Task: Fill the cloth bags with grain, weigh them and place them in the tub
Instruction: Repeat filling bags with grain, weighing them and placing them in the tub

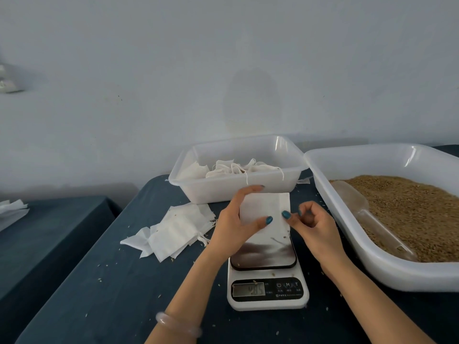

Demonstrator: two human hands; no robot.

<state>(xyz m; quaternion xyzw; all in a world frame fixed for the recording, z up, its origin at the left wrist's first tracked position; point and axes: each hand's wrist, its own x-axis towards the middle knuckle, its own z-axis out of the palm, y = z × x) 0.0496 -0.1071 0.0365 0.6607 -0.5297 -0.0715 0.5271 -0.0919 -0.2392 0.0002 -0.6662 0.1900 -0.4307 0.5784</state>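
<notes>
Your left hand (233, 225) grips a flat white cloth bag (260, 208) above the white digital scale (268, 290); your right hand (314, 228) pinches its right edge.

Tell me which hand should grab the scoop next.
Right. The right hand sits beside the grain tub where the scoop lies, and only pinches the edge of the bag; the left hand grips the bag.

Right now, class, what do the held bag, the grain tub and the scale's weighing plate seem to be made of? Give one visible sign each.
Bag: thin white cloth or non-woven fabric, matte; it looks soft, with a seamed edge.
Grain tub: translucent white plastic, glossy; bright streaks on its rim.
Weighing plate: probably polished metal or glass; it mirrors the light above.
</notes>
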